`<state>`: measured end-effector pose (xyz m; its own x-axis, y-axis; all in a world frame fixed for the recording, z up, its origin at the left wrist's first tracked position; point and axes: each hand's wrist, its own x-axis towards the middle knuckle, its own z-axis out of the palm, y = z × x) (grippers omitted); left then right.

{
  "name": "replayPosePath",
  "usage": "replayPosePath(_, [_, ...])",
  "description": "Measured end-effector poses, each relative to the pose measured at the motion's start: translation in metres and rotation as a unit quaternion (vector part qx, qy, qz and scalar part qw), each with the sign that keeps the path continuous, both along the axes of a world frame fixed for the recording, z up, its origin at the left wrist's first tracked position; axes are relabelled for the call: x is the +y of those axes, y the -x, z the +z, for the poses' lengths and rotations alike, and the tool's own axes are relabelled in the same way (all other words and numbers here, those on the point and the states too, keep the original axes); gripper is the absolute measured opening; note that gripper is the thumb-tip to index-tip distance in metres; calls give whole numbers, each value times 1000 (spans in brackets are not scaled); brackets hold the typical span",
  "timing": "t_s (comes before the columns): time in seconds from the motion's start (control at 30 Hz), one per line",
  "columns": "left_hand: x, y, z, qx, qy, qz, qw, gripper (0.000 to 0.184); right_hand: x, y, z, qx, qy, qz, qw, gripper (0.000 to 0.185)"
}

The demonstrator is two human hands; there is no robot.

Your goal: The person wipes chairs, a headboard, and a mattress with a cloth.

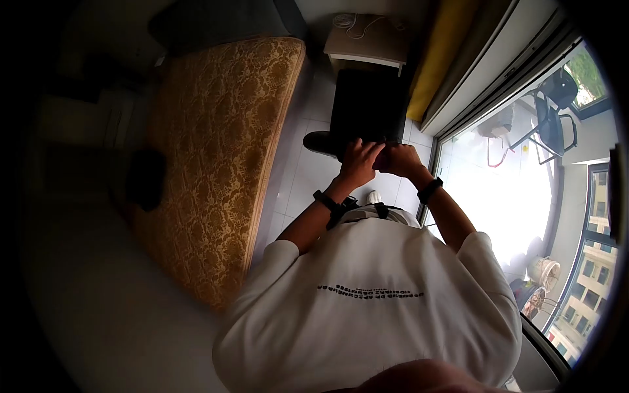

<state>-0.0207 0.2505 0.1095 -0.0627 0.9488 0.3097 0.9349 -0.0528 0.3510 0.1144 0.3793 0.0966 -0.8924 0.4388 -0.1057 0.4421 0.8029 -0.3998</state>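
A large black thing (368,105), flat and roughly rectangular, is in front of me. A rounded, armrest-like part (318,141) sticks out at its left. It is too dark to tell its kind. My left hand (360,160) is at its near edge, with bent fingers closed there and pointing toward the other hand. Close beside it, my right hand (400,159) is closed in a fist-like grip at the same edge. Whatever lies between the fingers is hidden in shadow. Dark bands circle both wrists.
A bed with a gold patterned mattress (229,131) stands on the left. Beyond the black thing is a small table (367,46) with a cable on it. A yellow curtain (438,72) and glass door are on the right, with a folding chair (553,124) outside.
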Motion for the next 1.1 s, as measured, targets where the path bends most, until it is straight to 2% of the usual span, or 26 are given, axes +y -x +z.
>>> replayPosePath(0.1, [-39,7,1,-15,17,24,999,75,-8,21,9,-73,2,-12,997,46])
replayPosePath(0.17, [-55,32,9,8,35,62,997,78,-16,36,31,-175,10,-64,982,34])
replayPosePath(0.27, [-67,82,9,54,19,142,988,76,-18,43,28,-179,11,-86,980,35])
replayPosePath(0.3, [-68,96,13,40,63,178,981,74,-19,41,32,-162,4,-83,983,32])
replayPosePath(0.4, [-63,113,2,22,50,150,987,73,-14,43,26,-173,9,-69,982,34])
replayPosePath(0.43, [-63,98,4,30,40,123,991,73,-12,45,18,-178,8,-69,982,34])
replayPosePath(0.5, [-66,59,6,31,20,76,996,75,-7,60,5,-259,-8,-31,965,37])
replayPosePath(0.53, [-61,50,-6,18,10,62,998,75,-3,66,12,-253,-11,-36,967,37])
replayPosePath(0.6, [-51,31,-11,-38,-29,95,994,74,-3,78,27,-299,-43,45,952,41])
replayPosePath(0.63, [-52,29,-7,-50,-33,90,994,74,4,85,27,-338,35,71,938,49])
replayPosePath(0.7, [-52,32,3,-66,-27,74,995,74,7,78,27,-308,45,77,947,49])
replayPosePath(0.77, [-59,54,1,-16,29,93,995,70,7,65,15,-223,45,90,970,43])
replayPosePath(0.8, [-61,66,-2,-3,-6,104,995,70,9,61,17,-229,46,88,968,43])
replayPosePath(0.87, [-72,86,1,1,10,187,982,73,2,52,26,-178,48,29,982,37])
replayPosePath(0.9, [-75,96,-3,10,16,199,980,72,5,53,14,-161,53,35,985,37])
replayPosePath(1.07, [-71,119,-4,6,13,243,970,68,9,62,19,-140,60,52,987,39])
replayPosePath(1.1, [-70,121,-2,-12,47,266,963,67,11,60,20,-152,65,53,985,39])
